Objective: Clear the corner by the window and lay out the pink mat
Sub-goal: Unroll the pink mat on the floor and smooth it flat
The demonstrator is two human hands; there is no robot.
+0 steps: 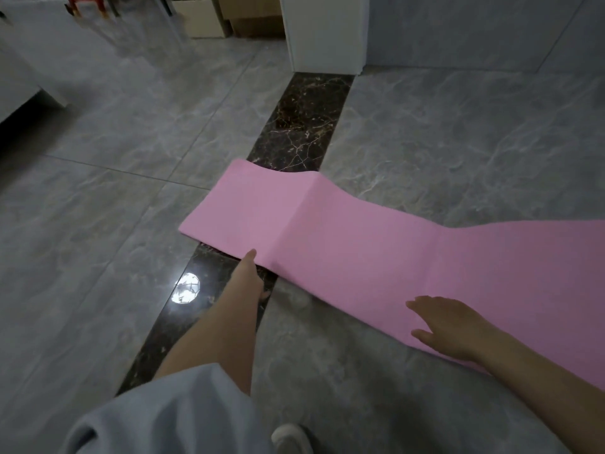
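Head view: a pink folding mat (360,244) lies unfolded across grey floor tiles (114,224) and a dark marble strip (304,119); the left hand (247,276) pinches its near edge, thumb on top; the right hand (448,326) rests flat on it, fingers spread.

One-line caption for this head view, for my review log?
Left hand at the near edge of the creased pink mat, right hand flat on it, mat spread over grey floor tiles.
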